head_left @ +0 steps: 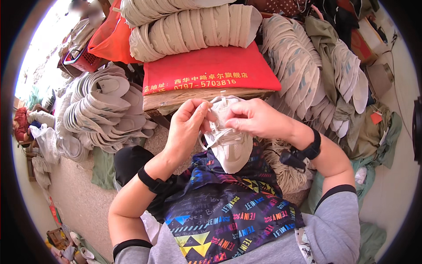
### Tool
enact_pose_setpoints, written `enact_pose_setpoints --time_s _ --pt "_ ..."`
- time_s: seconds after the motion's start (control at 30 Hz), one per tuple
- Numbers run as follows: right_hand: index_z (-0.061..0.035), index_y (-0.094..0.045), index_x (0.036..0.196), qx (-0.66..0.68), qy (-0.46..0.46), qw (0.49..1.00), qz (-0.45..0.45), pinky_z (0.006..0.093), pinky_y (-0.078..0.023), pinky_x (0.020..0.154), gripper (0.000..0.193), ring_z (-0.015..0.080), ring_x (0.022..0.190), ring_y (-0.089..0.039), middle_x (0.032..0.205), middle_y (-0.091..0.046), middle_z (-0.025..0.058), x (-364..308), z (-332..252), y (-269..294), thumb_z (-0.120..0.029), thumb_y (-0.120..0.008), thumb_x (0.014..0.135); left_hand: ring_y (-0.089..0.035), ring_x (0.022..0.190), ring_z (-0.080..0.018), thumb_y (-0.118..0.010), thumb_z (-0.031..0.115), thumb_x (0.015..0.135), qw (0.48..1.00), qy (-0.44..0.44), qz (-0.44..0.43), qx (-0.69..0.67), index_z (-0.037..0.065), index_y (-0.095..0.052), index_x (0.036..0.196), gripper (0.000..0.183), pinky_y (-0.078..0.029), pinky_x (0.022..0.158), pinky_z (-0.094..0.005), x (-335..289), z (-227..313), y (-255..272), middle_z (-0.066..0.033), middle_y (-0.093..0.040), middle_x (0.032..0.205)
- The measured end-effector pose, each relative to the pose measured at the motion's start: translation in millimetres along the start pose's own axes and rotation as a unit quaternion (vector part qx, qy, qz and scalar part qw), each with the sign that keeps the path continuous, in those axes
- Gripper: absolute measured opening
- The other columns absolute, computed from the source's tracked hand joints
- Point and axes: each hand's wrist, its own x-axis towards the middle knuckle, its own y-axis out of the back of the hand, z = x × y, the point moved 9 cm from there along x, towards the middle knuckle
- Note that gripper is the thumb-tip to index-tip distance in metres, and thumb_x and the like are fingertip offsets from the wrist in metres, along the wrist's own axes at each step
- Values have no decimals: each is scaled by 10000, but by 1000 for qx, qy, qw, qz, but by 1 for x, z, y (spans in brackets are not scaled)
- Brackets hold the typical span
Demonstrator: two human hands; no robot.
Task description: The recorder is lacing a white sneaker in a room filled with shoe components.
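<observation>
Nearest us: dark apron (246, 211) with bright multicoloured lettering and triangles, bottom centre, over a grey short-sleeved shirt (332, 229).

Left to right from there. Far left we have a white plastic bag (46, 143); lower left corner, a jumble of footwear and scraps (74, 248), too small to sort. Upper left: red basket (85, 60), a blurred person (83, 9) above it, and an orange-red bag (115, 37) just beside. Below those, left of centre, a big fanned heap of pale grey shoe parts (96, 101), green cloth (103, 169) under its lower edge.

Centre: our left hand (188, 121), black band (151, 180) on the wrist, is at the left side of the shoe opening. Thumb and fingertips drawn close together; we can't tell if lace is between them. Pale shoe (233, 154) sits mid-frame between both hands, toe toward the lower edge, over the apron, white laces (215, 138) loose across its front. Behind it, wooden bench edge (206, 102), red printed bag (211, 66) on top, rolls of nested pale parts (193, 35) above.

Our right hand (259, 118), black band (313, 145) on that wrist too, touches the shoe's right side, thumb and forefinger narrowed; pinch contents hidden from us.

Right: pale cord bundle (285, 178) below the forearm, more fanned shoe parts (292, 61) upper right, olive cloth (369, 127) beyond.
</observation>
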Motion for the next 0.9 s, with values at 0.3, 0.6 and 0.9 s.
enact_pose_setpoints --time_s 0.3,0.6,0.9 --pt "-40 -584 847 -516 126 834 152 377 -532 727 101 294 901 -604 903 -551 125 2 -3 -17 -98 -589 763 -675 986 -211 -513 44 991 999 13 7 -44 -33 -578 1133 174 -548 892 -315 -10 -11 4 -143 -667 1093" --pt "-15 -533 963 -491 112 852 140 391 -535 712 204 321 885 -612 978 -544 165 4 3 -33 -45 -575 766 -607 736 -64 -555 145 991 1000 19 18 3 30 -603 1165 214 -476 693 -208 -19 -9 13 -50 -695 930" --pt "-9 -480 997 -293 69 943 139 465 -487 759 165 398 898 -593 953 -564 203 14 29 -28 -28 -557 852 -566 713 -43 -567 161 989 998 50 21 40 38 -625 1120 189 -472 691 -203 -21 -20 20 -18 -682 890"
